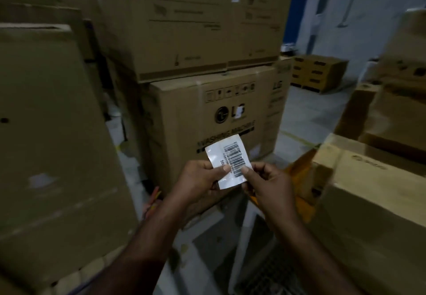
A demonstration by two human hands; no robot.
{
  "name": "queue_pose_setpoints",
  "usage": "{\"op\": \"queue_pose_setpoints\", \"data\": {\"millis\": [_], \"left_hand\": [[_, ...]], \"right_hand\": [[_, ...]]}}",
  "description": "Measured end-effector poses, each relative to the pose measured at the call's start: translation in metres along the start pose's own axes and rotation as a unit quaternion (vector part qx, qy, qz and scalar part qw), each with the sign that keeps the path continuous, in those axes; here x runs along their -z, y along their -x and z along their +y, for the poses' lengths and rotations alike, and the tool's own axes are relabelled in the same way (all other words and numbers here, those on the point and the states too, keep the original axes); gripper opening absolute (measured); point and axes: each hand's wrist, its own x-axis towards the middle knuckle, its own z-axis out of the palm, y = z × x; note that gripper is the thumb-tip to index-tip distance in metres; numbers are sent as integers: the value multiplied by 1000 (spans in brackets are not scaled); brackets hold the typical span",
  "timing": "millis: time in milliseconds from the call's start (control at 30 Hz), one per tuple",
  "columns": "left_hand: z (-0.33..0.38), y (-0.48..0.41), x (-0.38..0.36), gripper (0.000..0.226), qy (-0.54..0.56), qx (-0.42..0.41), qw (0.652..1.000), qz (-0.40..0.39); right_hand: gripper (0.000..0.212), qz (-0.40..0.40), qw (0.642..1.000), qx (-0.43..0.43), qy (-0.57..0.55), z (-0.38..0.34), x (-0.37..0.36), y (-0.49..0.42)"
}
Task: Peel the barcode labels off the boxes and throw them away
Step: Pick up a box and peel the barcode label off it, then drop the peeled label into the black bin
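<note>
Pinching the barcode label point(227, 154) at its near edge with both thumbs, left hand point(198, 179) and right hand point(267, 184) side by side, we hold it peeled free, its long axis rising from the grip toward the washing-machine box point(184, 115) beyond, either hand equally placed to discard it.

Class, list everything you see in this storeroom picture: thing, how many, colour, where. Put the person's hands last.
barcode label: one, white with black bars, centre, held up.
washing machine box: one, brown, centre, behind the label.
stacked boxes: at least two, brown, on top of it.
tall box: one, brown, left.
near box: one, brown, right foreground.
far boxes: low stack, brown, back right.
floor: grey, between boxes.
left hand: pinches the label's left side.
right hand: pinches its lower right.
</note>
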Motion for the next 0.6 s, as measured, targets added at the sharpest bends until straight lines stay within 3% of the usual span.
{"op": "queue_pose_setpoints", "data": {"millis": [133,233,400,500,600], "left_hand": [[-30,14,81,28,27,53,994,94],[-54,25,142,26,21,57,986,153],[-93,40,243,24,40,104,971,213],[-120,49,295,16,39,125,959,250],[-151,52,334,25,33,142,953,264]], "right_hand": [[8,-59,998,-25,24,21,-77,11],[17,-101,992,-62,42,38,-140,18],[10,-157,976,-141,42,74,-239,27],[18,-207,962,-170,57,95,-291,37],[19,-224,948,-218,65,117,-334,43]]}}
